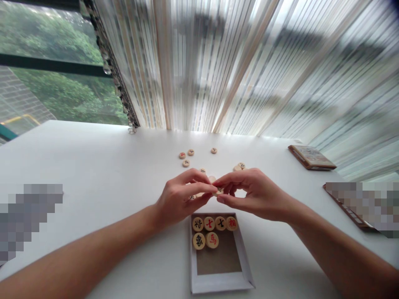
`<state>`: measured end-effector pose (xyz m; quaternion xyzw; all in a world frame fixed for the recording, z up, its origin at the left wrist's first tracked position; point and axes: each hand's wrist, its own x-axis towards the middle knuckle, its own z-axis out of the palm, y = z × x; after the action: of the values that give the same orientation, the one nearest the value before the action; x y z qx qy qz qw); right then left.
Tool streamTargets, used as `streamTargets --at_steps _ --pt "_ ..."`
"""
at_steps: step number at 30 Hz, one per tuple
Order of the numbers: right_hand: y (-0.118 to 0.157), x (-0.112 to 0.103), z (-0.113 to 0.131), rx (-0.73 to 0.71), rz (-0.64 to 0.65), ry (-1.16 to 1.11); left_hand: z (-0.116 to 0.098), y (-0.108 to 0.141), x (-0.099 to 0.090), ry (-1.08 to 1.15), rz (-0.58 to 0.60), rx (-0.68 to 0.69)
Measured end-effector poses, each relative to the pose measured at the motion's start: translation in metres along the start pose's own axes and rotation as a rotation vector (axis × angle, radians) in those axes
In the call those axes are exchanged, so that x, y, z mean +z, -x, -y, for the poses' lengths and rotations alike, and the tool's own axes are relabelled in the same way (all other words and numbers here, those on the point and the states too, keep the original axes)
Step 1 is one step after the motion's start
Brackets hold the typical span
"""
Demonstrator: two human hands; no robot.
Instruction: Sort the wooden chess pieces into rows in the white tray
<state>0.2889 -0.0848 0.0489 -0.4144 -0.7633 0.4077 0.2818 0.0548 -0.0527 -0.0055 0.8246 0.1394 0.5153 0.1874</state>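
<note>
Over the white table, just behind the box, my two hands meet at the fingertips. My right hand (258,191) pinches a round wooden xiangqi piece (219,191) with a dark character on its face. The closed fingers of my left hand (187,193) press at the same piece from the left. Under and behind the hands lie more pieces, one dark-marked piece (203,171) among them, partly covered by my fingers. In front stands the shallow box (222,283), holding a row of pieces along its far side and two more, including a red-marked piece (212,240), in a second row.
Farther back on the table (93,166) lie several loose pieces, such as a red-marked one (182,155) and a lone one (213,150). To the right are a flat brown box (311,157) and a brown-edged object (346,207), partly blurred out. String curtains (199,74) hang behind.
</note>
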Motion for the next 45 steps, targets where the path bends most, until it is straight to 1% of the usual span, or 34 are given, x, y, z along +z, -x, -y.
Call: streamTargets --at_steps 4,10,13,17,21,23,27,31,34,38,45 --pt "0.006 -0.001 0.002 0.028 0.048 0.015 -0.001 0.003 0.000 -0.010 0.042 0.053" --pt "0.017 0.001 0.012 0.093 0.026 0.074 -0.005 0.005 0.002 -0.051 0.089 0.151" --pt "0.020 0.004 0.017 0.103 0.031 0.108 -0.007 0.004 0.003 -0.061 0.108 0.181" --pt "0.033 0.005 0.017 0.062 -0.035 0.176 -0.007 0.002 0.003 -0.037 0.086 0.126" --pt "0.054 0.007 0.013 0.036 -0.077 0.287 -0.004 0.001 0.002 0.005 0.058 0.064" --pt "0.064 0.012 0.012 0.013 -0.078 0.347 -0.002 0.001 0.002 0.013 0.050 0.051" --pt "0.078 0.029 0.012 -0.052 -0.049 0.373 0.000 0.002 0.001 0.019 0.062 0.030" --pt "0.083 0.047 0.008 -0.112 -0.054 0.422 0.000 0.003 0.001 0.025 0.077 0.021" --pt "0.083 0.055 0.004 -0.123 -0.044 0.446 0.001 0.004 0.001 0.031 0.081 0.019" --pt "0.085 0.060 -0.004 -0.122 -0.039 0.469 0.002 0.004 0.001 0.030 0.088 0.011" --pt "0.090 0.063 -0.007 -0.187 -0.071 0.547 0.001 0.004 0.001 0.042 0.086 0.009"
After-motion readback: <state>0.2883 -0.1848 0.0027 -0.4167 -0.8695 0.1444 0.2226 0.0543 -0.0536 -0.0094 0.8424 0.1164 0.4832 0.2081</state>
